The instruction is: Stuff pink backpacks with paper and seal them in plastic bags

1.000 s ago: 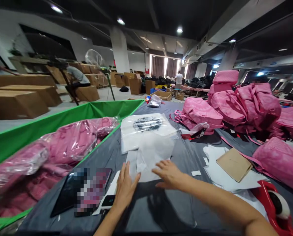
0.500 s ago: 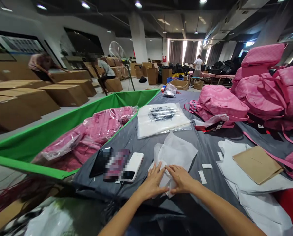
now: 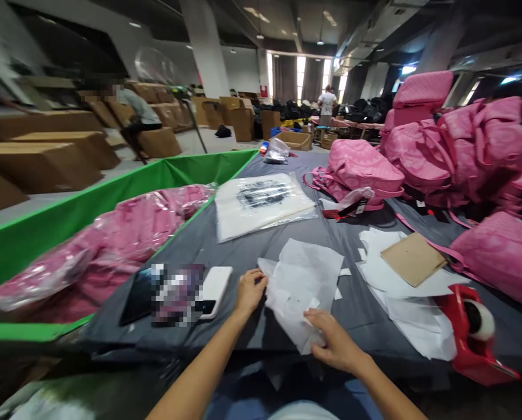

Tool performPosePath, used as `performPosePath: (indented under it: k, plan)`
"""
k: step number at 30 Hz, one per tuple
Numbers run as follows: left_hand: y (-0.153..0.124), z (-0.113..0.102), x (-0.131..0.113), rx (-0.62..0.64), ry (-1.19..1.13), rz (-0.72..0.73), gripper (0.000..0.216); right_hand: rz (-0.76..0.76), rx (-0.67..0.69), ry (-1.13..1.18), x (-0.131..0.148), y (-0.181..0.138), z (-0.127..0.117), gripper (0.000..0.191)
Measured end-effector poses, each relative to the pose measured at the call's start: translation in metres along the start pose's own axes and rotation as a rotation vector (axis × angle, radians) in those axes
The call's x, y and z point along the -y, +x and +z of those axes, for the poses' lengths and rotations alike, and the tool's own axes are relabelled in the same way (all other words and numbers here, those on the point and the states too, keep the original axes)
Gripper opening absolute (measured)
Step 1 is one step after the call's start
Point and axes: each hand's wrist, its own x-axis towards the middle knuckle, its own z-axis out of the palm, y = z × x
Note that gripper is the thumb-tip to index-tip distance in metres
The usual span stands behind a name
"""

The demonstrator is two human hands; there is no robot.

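The left hand [image 3: 249,290] and right hand [image 3: 336,345] pinch opposite sides of the tissue paper [image 3: 304,271] at the tabletop's [image 3: 243,251] near edge, so it lies spread.

Work table [image 3: 243,251], covered by a dark grey cloth.

- Near edge, centre: a crumpled white tissue sheet [image 3: 304,280], with small white paper slips [image 3: 343,272] just beside it.
- Near left: a dark tablet [image 3: 136,294] and a white phone-sized device [image 3: 216,284], lying flat.
- Middle: a flat stack of clear plastic bags [image 3: 263,204] with black print.
- Far end: a small crumpled clear bag [image 3: 277,150].
- Right: overlapping white paper sheets [image 3: 396,283], bearing a brown cardboard piece [image 3: 412,258].
- Near right corner: a red tape dispenser [image 3: 470,344], touching the sheets.
- Far right: heaped pink backpacks [image 3: 361,169].
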Motion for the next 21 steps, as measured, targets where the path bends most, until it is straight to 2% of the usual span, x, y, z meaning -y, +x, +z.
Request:
performPosePath:
  k: [2, 4, 5, 7, 9, 11, 13, 15, 18, 20, 21]
  plan:
    - [-0.007, -0.001, -0.006, 0.015, -0.078, -0.022, 0.022, 0.039, 0.126, 0.057, 0.012, -0.006, -0.014, 0.07]
    - [-0.014, -0.006, -0.009, 0.055, -0.183, -0.077, 0.029, 0.124, 0.202, 0.197, 0.023, -0.003, -0.03, 0.07]
    - [-0.018, -0.009, -0.01, 0.08, -0.27, -0.141, 0.03, 0.167, 0.192, 0.299, 0.027, 0.002, -0.037, 0.065]
    - [-0.028, -0.014, -0.013, 0.113, -0.476, -0.32, 0.031, 0.228, 0.08, 0.538, 0.03, 0.018, -0.045, 0.055]
    - [-0.04, -0.017, -0.016, 0.127, -0.663, -0.48, 0.033, 0.289, -0.087, 0.676, 0.029, 0.039, -0.038, 0.061]
    - [-0.052, -0.018, -0.019, 0.139, -0.751, -0.536, 0.035, 0.349, -0.18, 0.522, 0.025, 0.06, -0.016, 0.067]
    - [-0.061, -0.02, -0.02, 0.138, -0.779, -0.536, 0.035, 0.351, -0.18, 0.155, 0.022, 0.073, 0.013, 0.074]
    - [-0.066, -0.025, -0.017, 0.085, -0.747, -0.51, 0.035, 0.318, -0.188, -0.116, 0.018, 0.077, 0.038, 0.065]
    - [-0.07, -0.034, -0.007, 0.021, -0.634, -0.453, 0.037, 0.319, -0.28, -0.1, 0.007, 0.071, 0.051, 0.027]
    - [-0.072, -0.036, 0.0, 0.037, -0.577, -0.422, 0.038, 0.304, -0.293, 0.0, -0.004, 0.065, 0.04, 0.015]
    - [-0.072, -0.035, 0.003, 0.047, -0.567, -0.413, 0.038, 0.292, -0.284, 0.038, -0.01, 0.063, 0.03, 0.016]
